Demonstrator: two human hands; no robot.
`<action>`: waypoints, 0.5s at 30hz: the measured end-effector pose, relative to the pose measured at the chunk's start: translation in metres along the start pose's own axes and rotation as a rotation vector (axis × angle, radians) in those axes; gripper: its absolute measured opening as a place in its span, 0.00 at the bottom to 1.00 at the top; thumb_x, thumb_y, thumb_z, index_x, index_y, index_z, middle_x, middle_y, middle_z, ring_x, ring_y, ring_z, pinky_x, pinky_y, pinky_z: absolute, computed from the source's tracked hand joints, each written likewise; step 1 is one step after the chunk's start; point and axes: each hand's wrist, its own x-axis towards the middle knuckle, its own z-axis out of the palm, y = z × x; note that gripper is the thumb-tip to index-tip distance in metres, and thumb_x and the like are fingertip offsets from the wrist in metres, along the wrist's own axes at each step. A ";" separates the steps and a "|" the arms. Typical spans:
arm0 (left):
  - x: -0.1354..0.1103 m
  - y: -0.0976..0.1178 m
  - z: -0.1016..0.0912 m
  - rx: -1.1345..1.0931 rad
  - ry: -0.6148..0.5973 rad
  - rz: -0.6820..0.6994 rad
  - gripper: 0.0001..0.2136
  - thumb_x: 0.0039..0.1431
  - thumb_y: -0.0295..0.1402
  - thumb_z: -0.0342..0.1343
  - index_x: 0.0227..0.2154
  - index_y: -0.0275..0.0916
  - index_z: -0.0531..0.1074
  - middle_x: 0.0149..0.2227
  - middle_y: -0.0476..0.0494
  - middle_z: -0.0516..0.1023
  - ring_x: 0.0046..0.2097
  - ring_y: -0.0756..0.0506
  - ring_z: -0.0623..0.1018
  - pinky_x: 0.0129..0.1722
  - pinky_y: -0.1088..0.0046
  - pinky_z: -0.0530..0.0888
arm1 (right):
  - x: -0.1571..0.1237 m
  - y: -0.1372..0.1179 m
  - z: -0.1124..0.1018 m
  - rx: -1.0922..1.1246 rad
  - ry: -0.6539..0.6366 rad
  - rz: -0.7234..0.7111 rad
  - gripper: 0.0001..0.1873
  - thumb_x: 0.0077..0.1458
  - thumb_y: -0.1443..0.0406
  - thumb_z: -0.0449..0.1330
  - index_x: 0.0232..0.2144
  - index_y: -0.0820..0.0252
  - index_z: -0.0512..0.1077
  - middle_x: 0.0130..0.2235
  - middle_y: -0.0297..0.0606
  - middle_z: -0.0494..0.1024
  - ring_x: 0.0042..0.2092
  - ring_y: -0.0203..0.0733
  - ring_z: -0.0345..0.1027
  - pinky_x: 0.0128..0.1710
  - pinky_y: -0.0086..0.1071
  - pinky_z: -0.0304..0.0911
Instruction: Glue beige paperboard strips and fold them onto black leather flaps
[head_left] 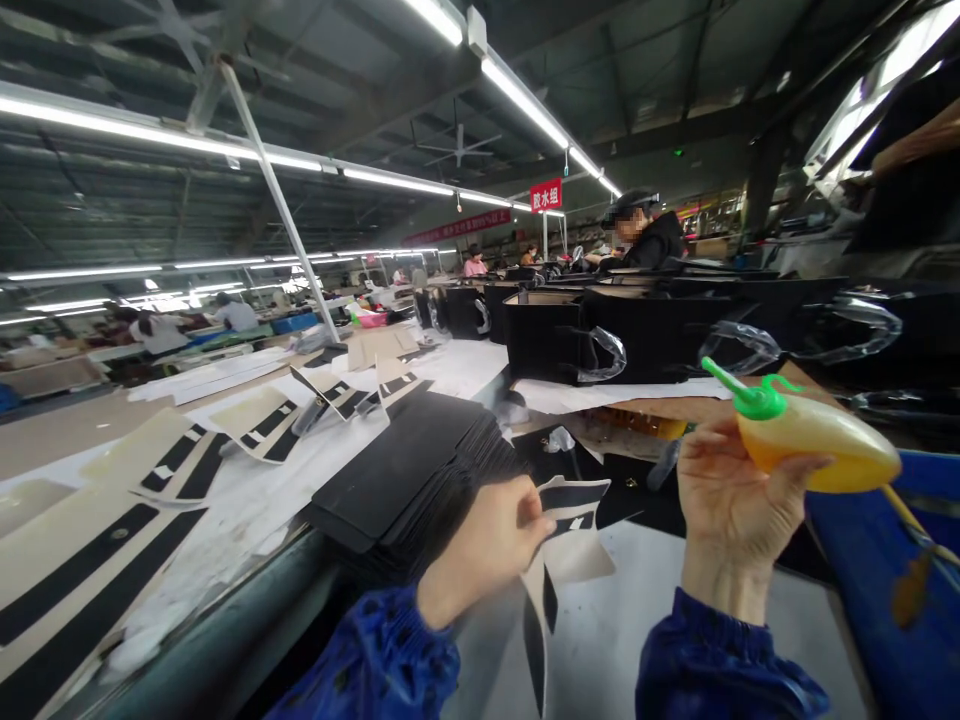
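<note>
My right hand [739,500] is wrapped round a squeeze bottle [825,445] of yellow liquid with a green nozzle cap. The bottle lies on its side in the air, nozzle pointing up and left. My left hand [499,535] pinches a beige panel with black strips [577,550]. This panel is bent and held above the grey work surface [645,600]. Left of that hand, a thick stack of black sheets [405,450] lies close to my wrist. Behind the panel are black pieces with metal fittings [559,455], partly wrapped in clear plastic.
More beige panels with black strips [142,500] lie on white paper at the left. Black bags with plastic-wrapped handles [544,335] stand across the back. At right is a blue bin [862,560] with a stick-like tool. A co-worker [649,235] is behind the bags.
</note>
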 end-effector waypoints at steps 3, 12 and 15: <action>-0.009 0.014 -0.014 0.162 -0.256 0.084 0.11 0.55 0.39 0.65 0.23 0.42 0.72 0.23 0.52 0.78 0.29 0.46 0.79 0.28 0.74 0.68 | 0.000 0.003 0.000 -0.027 0.033 0.001 0.28 0.39 0.63 0.78 0.42 0.63 0.74 0.38 0.31 0.79 0.36 0.32 0.73 0.28 0.20 0.71; 0.066 0.073 0.041 0.467 -0.652 0.387 0.29 0.43 0.48 0.71 0.44 0.32 0.75 0.48 0.25 0.81 0.48 0.26 0.81 0.43 0.53 0.77 | 0.004 -0.002 -0.003 -0.077 0.050 -0.019 0.18 0.43 0.64 0.74 0.37 0.60 0.76 0.38 0.31 0.78 0.37 0.31 0.72 0.31 0.19 0.70; 0.079 0.071 0.086 0.249 -0.741 0.375 0.24 0.28 0.37 0.76 0.33 0.39 0.77 0.39 0.37 0.84 0.40 0.31 0.83 0.35 0.58 0.79 | 0.007 -0.002 -0.011 -0.082 0.054 -0.023 0.16 0.44 0.64 0.74 0.35 0.58 0.76 0.39 0.32 0.78 0.38 0.32 0.72 0.30 0.20 0.71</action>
